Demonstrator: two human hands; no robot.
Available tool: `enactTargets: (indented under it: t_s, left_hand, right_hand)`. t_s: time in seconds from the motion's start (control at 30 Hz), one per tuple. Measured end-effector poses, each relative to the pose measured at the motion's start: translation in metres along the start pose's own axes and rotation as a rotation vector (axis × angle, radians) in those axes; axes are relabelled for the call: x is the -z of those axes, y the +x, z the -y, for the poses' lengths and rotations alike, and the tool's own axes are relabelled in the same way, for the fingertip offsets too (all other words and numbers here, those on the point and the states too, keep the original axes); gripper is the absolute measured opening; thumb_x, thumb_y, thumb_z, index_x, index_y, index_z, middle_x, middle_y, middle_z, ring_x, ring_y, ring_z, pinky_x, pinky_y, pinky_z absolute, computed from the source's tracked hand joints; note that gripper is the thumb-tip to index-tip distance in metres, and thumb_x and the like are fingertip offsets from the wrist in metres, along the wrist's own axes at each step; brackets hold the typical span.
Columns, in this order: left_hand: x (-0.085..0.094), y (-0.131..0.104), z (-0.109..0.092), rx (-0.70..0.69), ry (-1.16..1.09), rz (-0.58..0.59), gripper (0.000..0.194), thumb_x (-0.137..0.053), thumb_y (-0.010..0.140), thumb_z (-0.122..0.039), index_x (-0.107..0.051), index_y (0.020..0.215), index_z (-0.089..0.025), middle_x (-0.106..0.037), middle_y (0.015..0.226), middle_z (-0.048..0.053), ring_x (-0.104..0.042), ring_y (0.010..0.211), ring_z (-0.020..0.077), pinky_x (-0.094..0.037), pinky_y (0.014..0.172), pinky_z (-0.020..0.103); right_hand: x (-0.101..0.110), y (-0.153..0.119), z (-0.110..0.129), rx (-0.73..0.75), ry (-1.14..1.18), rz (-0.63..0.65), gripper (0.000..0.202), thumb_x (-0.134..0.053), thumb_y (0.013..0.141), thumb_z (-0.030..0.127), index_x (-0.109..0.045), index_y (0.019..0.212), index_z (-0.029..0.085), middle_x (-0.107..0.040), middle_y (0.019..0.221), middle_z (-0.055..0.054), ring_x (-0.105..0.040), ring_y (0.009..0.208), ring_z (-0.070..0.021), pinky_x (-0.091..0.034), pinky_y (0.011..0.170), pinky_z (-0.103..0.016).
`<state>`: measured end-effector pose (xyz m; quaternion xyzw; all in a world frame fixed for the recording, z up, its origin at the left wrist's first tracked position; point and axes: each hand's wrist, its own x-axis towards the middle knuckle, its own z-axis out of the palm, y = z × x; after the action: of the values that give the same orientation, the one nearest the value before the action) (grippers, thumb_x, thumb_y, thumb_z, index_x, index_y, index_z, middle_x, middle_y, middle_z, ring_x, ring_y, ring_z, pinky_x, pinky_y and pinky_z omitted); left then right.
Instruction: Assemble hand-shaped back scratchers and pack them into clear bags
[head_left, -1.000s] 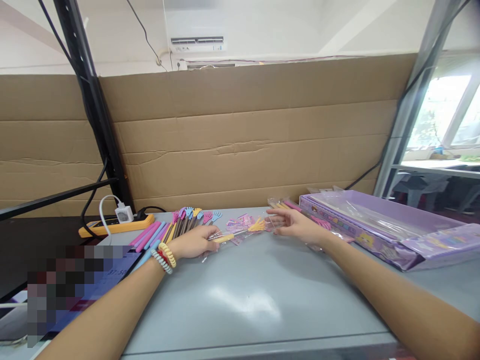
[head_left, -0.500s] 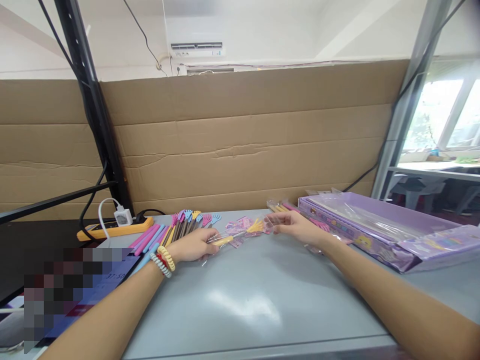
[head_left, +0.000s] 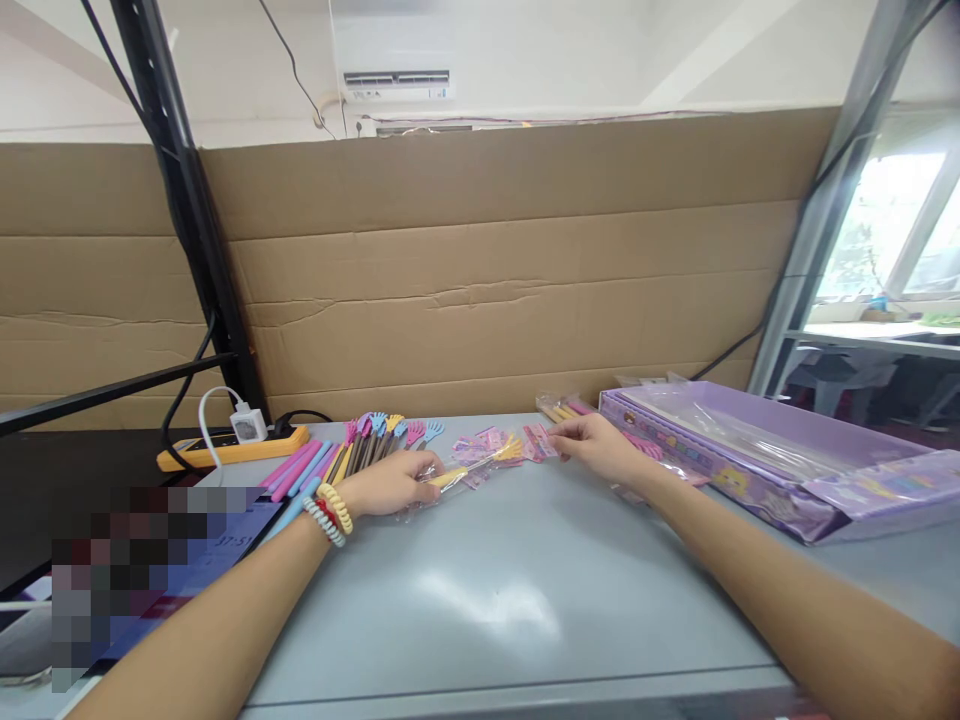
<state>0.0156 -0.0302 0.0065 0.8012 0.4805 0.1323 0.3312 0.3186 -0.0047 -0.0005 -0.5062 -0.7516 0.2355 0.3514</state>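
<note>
Since the earlier frame, the right hand [head_left: 596,448] has drawn slightly back from the scratcher's head, its fingers [head_left: 564,430] now pinching the edge of a small pink printed card [head_left: 538,442]. The left hand [head_left: 391,484] stays put, fingers closed on one yellow hand-headed scratcher [head_left: 450,477] with a slim shiny shaft, inside a crinkled clear sleeve, over the middle of the grey, glossy desk [head_left: 420,620]. Beneath its head lie more glossy pink cards [head_left: 476,445], overlapping past counting. At least six smooth coloured scratchers [head_left: 364,450] lie leftward; one purple box [head_left: 750,450] stands rightward.
</note>
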Motion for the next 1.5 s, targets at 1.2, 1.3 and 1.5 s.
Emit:
enactTargets:
  t_s: [1.2, 1.3, 1.5]
  left_hand:
    - [-0.003, 0.002, 0.004, 0.012, 0.008, 0.035, 0.03, -0.053, 0.073, -0.038, -0.053, 0.096, -0.019, -0.052, 0.066, -0.003, -0.05, 0.054, 0.0127, -0.037, 0.046, 0.023]
    - [-0.003, 0.002, 0.004, 0.005, -0.013, 0.034, 0.028, -0.053, 0.073, -0.038, -0.053, 0.093, -0.019, -0.052, 0.067, -0.003, -0.05, 0.054, 0.0121, -0.037, 0.046, 0.023]
    - [-0.003, 0.001, 0.002, -0.008, 0.013, 0.01, 0.024, -0.053, 0.073, -0.036, -0.053, 0.089, -0.018, -0.05, 0.06, -0.004, -0.047, 0.052, 0.0119, -0.035, 0.046, 0.023]
  right_hand:
    - [-0.005, 0.0, -0.009, 0.09, -0.185, -0.112, 0.008, -0.052, 0.067, 0.024, -0.046, 0.064, 0.02, -0.054, 0.059, 0.003, -0.048, 0.047, -0.01, -0.037, 0.047, -0.023]
    - [-0.005, -0.001, -0.009, 0.077, -0.159, -0.066, 0.007, -0.052, 0.068, 0.024, -0.047, 0.064, 0.02, -0.054, 0.058, 0.003, -0.052, 0.046, -0.0108, -0.04, 0.048, -0.024]
    - [-0.002, -0.002, -0.006, 0.069, -0.118, -0.071, 0.013, -0.056, 0.066, 0.027, -0.046, 0.061, 0.02, -0.053, 0.055, 0.004, -0.053, 0.044, -0.0108, -0.04, 0.046, -0.023]
